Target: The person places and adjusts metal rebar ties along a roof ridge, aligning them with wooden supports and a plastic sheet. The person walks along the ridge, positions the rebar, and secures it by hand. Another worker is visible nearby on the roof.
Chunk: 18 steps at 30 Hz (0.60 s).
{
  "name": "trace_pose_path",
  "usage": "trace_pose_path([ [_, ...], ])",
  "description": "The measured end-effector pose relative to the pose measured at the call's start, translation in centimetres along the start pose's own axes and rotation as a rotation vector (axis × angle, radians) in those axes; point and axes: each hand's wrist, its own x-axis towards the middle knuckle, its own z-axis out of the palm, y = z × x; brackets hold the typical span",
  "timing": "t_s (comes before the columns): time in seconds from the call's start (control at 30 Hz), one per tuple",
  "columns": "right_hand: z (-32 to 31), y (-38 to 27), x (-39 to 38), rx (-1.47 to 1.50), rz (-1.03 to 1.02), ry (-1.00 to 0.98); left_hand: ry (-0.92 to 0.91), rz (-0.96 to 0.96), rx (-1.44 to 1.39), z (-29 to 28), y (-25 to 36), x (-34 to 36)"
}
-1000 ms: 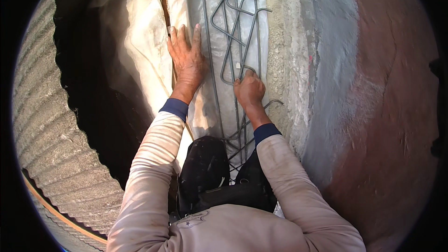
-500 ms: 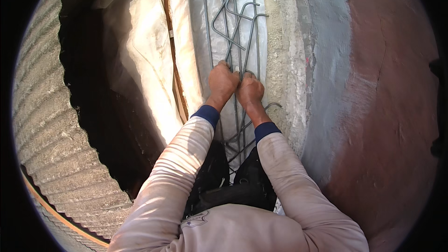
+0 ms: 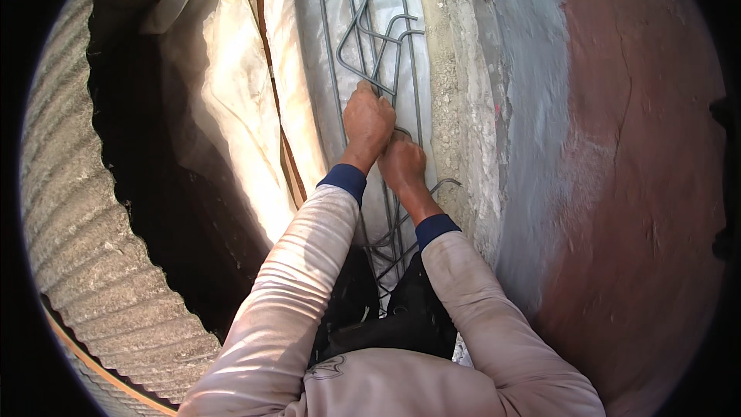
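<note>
Several long thin steel rebar rods (image 3: 330,46) run lengthwise away from me over whitish plastic sheeting (image 3: 309,0). Among them lie bent pieces of rebar with angled corners and hooked ends (image 3: 407,18). My left hand (image 3: 369,123) is closed around rebar just below a bent corner. Right against it, slightly nearer and to the right, my right hand (image 3: 403,162) is closed too, its knuckles upward over the same bundle. Exactly which rod each hand grips is hidden under the fingers. Past my right wrist, a curved rod end (image 3: 448,182) sticks out to the right.
On the right, a rough concrete ledge (image 3: 455,108) meets a grey and red-brown wall (image 3: 641,147). Crumpled translucent sheeting (image 3: 231,100) hangs at left beside a narrow brown strip (image 3: 285,135). Beyond it are a dark gap and a corrugated roof sheet (image 3: 93,232).
My left hand has shifted slightly farther away, while my right has drawn slightly nearer and left, partly behind the left. The bent rebar piece beyond them has turned and moved. The view has shifted a little.
</note>
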Motion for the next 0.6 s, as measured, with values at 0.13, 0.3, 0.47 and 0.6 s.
trace_pose_path([
  [0.13, 0.7, -0.8, -0.3, -0.108, 0.027, 0.149, 0.079, 0.087, 0.048, -0.4, -0.2, 2.2],
  [0.3, 0.6, -1.0, 0.3, -0.093, 0.091, 0.042, 0.069, -0.017, -0.061, -0.8, -0.1, 3.3],
  [0.47, -0.5, -0.7, 0.8, -0.069, 0.065, -0.045, 0.136, 0.035, 0.003, 0.4, -0.1, 3.3],
  [0.6, -1.0, -0.7, 0.7, -0.044, 0.039, -0.095, 0.177, 0.117, 0.053, 1.1, -0.6, 3.4],
])
